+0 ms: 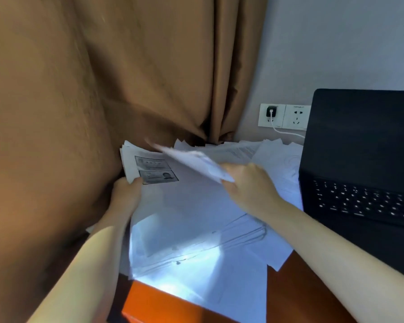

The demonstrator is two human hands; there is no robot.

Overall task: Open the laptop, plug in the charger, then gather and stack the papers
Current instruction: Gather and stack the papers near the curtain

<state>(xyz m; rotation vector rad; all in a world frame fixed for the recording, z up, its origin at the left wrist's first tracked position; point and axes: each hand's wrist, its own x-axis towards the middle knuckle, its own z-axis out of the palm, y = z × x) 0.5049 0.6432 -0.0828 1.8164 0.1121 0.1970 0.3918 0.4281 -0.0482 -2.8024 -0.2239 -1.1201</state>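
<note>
Left hand (126,192) grips stack (149,169) at its corner. Right hand (250,185) pinches 1 blurred sheet (196,163), extending toward left hand. Advise: lay sheet square on stack, edges aligned.

Left: curtain (103,113) presses against the papers' (196,217) edge.
Right: open laptop (359,206) blocks that side, its screen upright.
Back: wall (336,43), charger (271,111) in socket (264,120), cable (287,133) trailing behind the laptop.
Front: bare desk (296,294) strip between papers and laptop lies open.
</note>
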